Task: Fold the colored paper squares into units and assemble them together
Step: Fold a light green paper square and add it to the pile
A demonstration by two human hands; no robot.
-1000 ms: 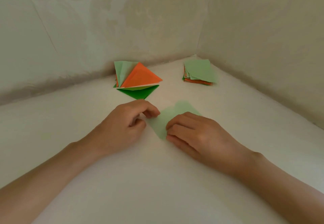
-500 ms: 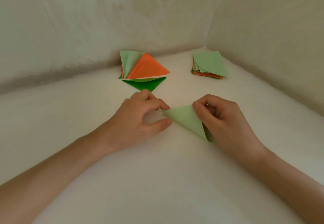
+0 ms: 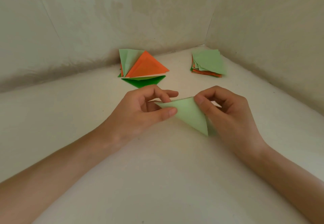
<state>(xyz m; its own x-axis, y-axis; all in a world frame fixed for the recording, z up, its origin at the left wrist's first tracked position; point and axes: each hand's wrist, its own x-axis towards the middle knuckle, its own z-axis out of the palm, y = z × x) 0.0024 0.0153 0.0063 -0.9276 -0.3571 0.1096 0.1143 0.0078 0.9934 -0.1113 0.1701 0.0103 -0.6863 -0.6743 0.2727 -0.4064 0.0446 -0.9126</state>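
A light green paper (image 3: pixel 190 114), folded into a triangle, is held a little above the white surface between both hands. My left hand (image 3: pixel 140 111) pinches its left corner between thumb and fingers. My right hand (image 3: pixel 226 111) pinches the top right corner, and the triangle's point hangs down toward me. Behind the hands lies a pile of folded units (image 3: pixel 142 67) in orange, light green and dark green. A stack of unfolded paper squares (image 3: pixel 208 63), light green on top with orange beneath, sits at the back right.
The white surface (image 3: pixel 157 180) is boxed in by a pale wall (image 3: pixel 87 22) at the back and another wall (image 3: pixel 280 39) on the right, meeting in a corner behind the stack.
The green sheet lay flat under both hands a second ago. It has since been folded into a triangle and lifted off the surface, with both hands pinching its upper corners.
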